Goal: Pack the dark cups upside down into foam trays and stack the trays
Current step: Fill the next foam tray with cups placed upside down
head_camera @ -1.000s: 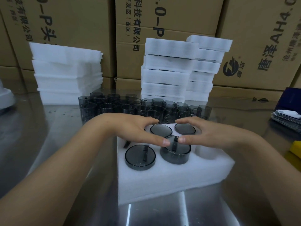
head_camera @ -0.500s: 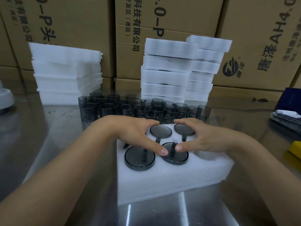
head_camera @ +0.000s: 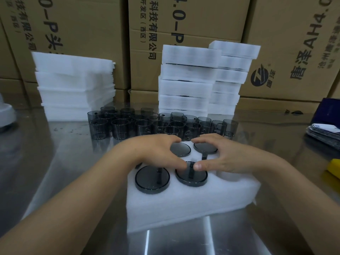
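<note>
Left hand (head_camera: pixel 154 152), right hand (head_camera: pixel 227 157), hands unclenched, thumbs pressing dark cup (head_camera: pixel 199 178) in foam tray (head_camera: pixel 184 208)

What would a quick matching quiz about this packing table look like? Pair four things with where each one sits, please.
Things
1. foam tray with upside-down cups
2. loose dark cups
3. pile of white foam sheets
4. two towers of foam trays

Places
A. far left, against the cardboard boxes
B. upright in a cluster on the steel table
C. behind the cluster, right of centre
D. nearest, under the left hand and right hand

Pairs: 1-D, 2-B, 3-A, 4-C
</note>
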Available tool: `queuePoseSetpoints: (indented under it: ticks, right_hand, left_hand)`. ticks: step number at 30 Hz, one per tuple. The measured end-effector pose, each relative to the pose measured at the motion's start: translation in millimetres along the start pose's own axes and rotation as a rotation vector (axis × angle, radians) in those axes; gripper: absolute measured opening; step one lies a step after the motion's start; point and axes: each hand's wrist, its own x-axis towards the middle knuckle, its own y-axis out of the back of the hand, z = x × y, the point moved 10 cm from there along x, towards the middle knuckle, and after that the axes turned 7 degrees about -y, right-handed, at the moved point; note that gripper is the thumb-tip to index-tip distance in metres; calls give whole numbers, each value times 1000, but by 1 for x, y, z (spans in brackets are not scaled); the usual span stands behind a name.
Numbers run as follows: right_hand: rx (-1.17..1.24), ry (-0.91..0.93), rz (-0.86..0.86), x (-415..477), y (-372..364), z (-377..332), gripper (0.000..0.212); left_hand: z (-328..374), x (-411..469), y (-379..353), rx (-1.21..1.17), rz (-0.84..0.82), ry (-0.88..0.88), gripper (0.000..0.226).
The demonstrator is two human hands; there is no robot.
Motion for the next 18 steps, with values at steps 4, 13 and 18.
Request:
queuePoseSetpoints:
  ticks: [4,13,18]
  right_hand:
    - [72,21,62,4,-2,-6,98]
    - [70,13,142,6,-3,-10,90]
    - [69,10,126,6,-6,-10,93]
  left_hand:
    - [-15,-6,6,-5,-67,1,90]
    - [-86,-18,83,258,701,239,48]
    - [-136,-6,58,140,511,284,62]
